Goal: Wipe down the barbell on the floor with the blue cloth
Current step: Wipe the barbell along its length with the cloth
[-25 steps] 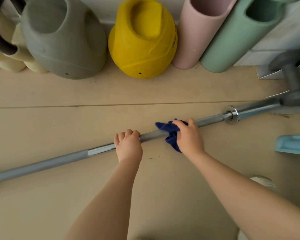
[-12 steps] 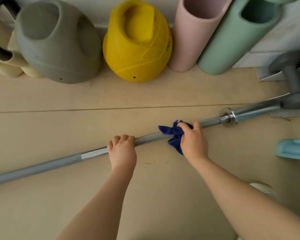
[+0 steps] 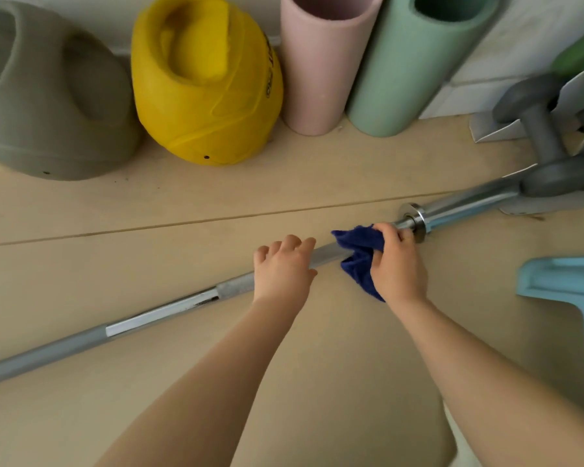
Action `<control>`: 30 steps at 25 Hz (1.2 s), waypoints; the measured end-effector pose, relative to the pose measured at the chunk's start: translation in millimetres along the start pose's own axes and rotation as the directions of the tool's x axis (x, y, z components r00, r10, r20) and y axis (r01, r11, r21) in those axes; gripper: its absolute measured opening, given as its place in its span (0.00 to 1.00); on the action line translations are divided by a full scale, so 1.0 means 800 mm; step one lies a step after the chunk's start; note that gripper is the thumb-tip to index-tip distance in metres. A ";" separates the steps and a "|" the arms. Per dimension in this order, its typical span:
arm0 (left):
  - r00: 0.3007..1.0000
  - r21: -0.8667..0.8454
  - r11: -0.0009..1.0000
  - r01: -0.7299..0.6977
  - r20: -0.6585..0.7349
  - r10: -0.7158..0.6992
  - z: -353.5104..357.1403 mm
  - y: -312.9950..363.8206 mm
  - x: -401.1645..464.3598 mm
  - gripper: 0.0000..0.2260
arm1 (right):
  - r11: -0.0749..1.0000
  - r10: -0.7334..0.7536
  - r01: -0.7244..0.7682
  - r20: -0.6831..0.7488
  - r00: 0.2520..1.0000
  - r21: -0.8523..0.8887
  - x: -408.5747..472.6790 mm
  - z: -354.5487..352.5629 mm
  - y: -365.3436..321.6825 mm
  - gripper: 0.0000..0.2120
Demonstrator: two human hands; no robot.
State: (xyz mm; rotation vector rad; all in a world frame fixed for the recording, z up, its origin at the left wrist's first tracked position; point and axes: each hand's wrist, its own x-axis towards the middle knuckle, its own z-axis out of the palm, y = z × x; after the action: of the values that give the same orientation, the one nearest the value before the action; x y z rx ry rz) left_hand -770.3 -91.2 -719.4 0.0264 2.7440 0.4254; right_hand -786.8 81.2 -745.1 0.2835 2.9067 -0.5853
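Lying diagonally on the floor (image 3: 317, 348), the barbell (image 3: 162, 313) passes under both hands; right hand (image 3: 397, 266) fingers (image 3: 386, 232) pinch the blue cloth (image 3: 359, 254) around the shaft beside the collar (image 3: 413, 219); left hand (image 3: 282, 269) fingers curl over the shaft just beside the cloth.

Both bare forearms reach forward and down, nearly parallel, the wrists fairly straight. The left hand (image 3: 282, 267) lies palm down with its fingers curled over the barbell (image 3: 169, 310), the thumb tucked on the near side. The right hand (image 3: 397, 264) grips the blue cloth (image 3: 359, 256) bunched under its fingers, knuckles up, fingertips wrapped over the far side of the bar.
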 end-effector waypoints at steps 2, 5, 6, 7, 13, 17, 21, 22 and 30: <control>0.999 0.075 0.997 -0.016 0.045 0.012 0.007 0.006 0.011 0.19 | 0.997 0.072 -0.072 -0.032 0.997 -0.010 0.009 -0.003 0.007 0.18; 0.999 0.159 0.986 -0.044 0.008 0.043 0.016 0.003 0.013 0.19 | 1.000 -0.021 0.021 -0.056 0.998 0.000 0.003 0.003 0.000 0.18; 0.998 0.156 0.986 -0.053 -0.007 0.055 0.017 0.001 0.014 0.18 | 0.995 -0.093 0.092 -0.033 0.995 -0.035 0.003 0.003 0.005 0.18; 0.998 0.144 0.988 -0.058 -0.029 0.063 0.018 -0.001 0.015 0.17 | 0.994 -0.105 0.104 -0.027 0.994 -0.043 0.008 -0.003 0.011 0.18; 0.996 0.105 0.994 -0.022 -0.081 0.030 0.025 0.000 0.022 0.15 | 0.998 0.062 -0.060 -0.107 0.992 0.022 0.012 -0.008 -0.003 0.18; 0.995 0.099 0.995 -0.005 -0.095 0.014 0.030 0.001 0.018 0.16 | 0.962 -0.270 0.272 0.047 0.962 -0.038 0.004 -0.009 0.004 0.18; 0.992 0.091 0.996 0.021 -0.123 -0.009 0.031 0.003 0.018 0.16 | 0.990 0.124 -0.128 -0.056 0.991 -0.062 0.040 -0.030 0.021 0.17; 0.994 0.086 0.996 0.026 -0.111 -0.016 0.032 0.005 0.017 0.16 | 0.989 0.134 -0.138 -0.064 0.989 -0.061 0.035 -0.029 0.010 0.16; 0.996 0.068 0.998 0.003 -0.093 0.004 0.031 -0.001 0.013 0.15 | 0.973 -0.133 0.152 0.119 0.984 -0.176 0.049 -0.038 0.009 0.14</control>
State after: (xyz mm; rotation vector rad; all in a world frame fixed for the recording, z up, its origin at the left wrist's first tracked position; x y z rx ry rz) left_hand -770.8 -83.9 -745.3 0.0253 2.8493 0.3404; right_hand -826.7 105.9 -728.0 0.0181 2.8664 -0.3353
